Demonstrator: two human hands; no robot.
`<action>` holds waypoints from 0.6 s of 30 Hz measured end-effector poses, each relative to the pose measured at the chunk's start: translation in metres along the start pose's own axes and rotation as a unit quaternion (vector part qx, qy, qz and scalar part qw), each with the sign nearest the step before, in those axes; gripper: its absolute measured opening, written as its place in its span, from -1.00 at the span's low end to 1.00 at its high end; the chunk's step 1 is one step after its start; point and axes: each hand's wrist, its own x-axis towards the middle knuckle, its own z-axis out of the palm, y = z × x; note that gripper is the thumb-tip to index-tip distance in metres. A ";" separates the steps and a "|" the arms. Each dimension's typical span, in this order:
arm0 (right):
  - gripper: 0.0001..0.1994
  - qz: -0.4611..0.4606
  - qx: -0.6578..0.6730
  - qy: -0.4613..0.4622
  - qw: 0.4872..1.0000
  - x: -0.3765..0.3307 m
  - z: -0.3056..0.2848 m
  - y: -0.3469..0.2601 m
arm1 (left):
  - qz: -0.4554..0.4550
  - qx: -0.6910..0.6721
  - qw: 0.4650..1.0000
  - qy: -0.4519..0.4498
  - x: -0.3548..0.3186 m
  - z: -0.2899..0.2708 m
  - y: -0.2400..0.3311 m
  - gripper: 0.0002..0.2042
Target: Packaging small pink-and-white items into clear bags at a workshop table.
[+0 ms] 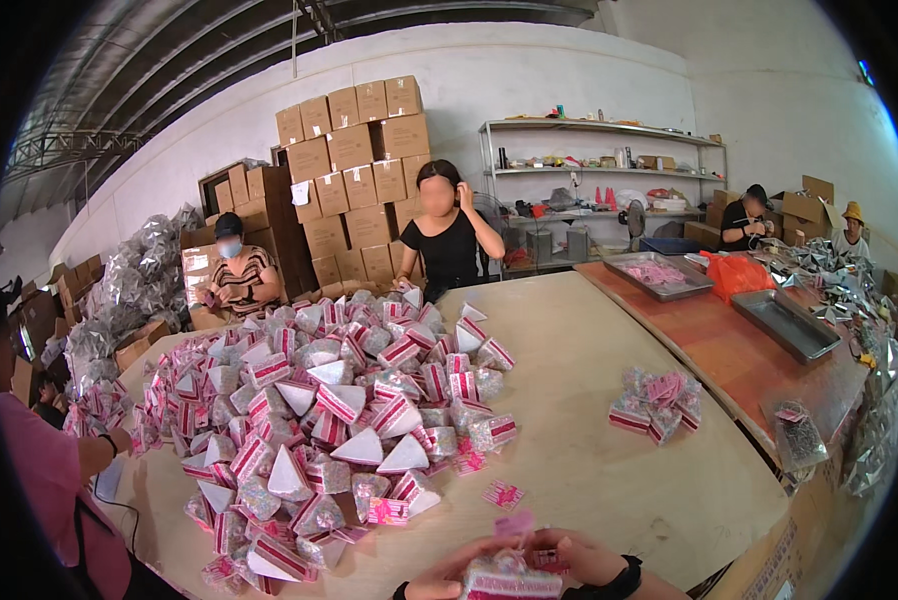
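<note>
At the bottom edge, my left hand (451, 572) and my right hand (591, 560) are closed around a cake-slice-shaped piece (509, 582) with white and dark pink bands and a glittery surface. A pink tag (514, 524) sticks up from it between my fingers. Part of the piece is cut off by the picture's edge. Just beyond my hands lies a flat pink printed card (504, 494). To the left spreads a big heap of similar wedge pieces (291, 476). A smaller cluster of wedges (655, 404) with pink tags sits to the right.
The pale wooden table (589, 480) borders a reddish table (659, 310) with metal trays (787, 325) and an orange bag (734, 275). A person in pink (44, 470) stands at the left; several others work farther back. Stacked cartons (354, 185) and a shelf (599, 172) line the wall.
</note>
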 end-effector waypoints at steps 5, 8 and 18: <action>-0.39 0.071 0.031 -0.056 0.995 0.002 -0.004 0.009 | -0.142 0.041 0.984 -0.095 -0.004 -0.011 -0.010 -0.08; -0.45 0.018 0.133 -0.092 0.987 0.001 -0.006 0.016 | -0.168 0.044 0.975 -0.136 0.004 0.002 -0.003 -0.12; -0.23 -0.012 0.088 -0.037 0.995 0.006 0.006 0.001 | -0.185 0.143 0.953 -0.194 0.004 -0.001 0.006 -0.18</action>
